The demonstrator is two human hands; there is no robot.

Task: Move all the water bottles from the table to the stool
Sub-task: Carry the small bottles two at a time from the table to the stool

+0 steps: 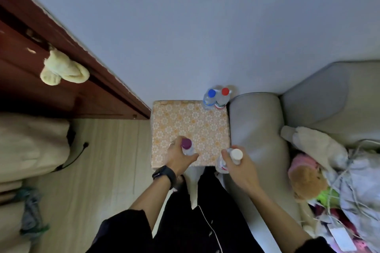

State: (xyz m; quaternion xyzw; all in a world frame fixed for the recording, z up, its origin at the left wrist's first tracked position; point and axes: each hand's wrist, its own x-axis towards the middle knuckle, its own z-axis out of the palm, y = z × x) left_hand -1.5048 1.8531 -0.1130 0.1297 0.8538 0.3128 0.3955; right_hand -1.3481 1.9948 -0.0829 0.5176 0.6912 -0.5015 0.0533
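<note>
A purple-capped bottle (187,147) is gripped by the left hand (177,157), the fingers and thumb curled round its body just under the cap. It is held over the stool (185,121) at about 7 o'clock from the seat's middle; whether its base touches the seat cannot be told. A white-capped bottle (234,157) is gripped in the same way by the right hand (239,167), at about 5 o'clock, over the stool's near right corner and tilted a little.

Two more bottles are seen upright on the seat at about 1 o'clock, in the far right corner – a blue-capped bottle (210,98) and, touching it on the right, a red-capped bottle (223,97). The seat is covered in an orange cloth with white flowers.

A dark watch (164,173) is worn on the left wrist and a ring (171,144) on a left finger. At 3 o'clock from the stool, just beside it, a grey sofa (255,129) is seen, with a stuffed toy (306,178) among clothes and cables on its seat. At 9 to 10 o'clock a dark red door (41,92) stands, with a pale cloth (63,70) hung on it – the wooden floor (107,160) lies below.
</note>
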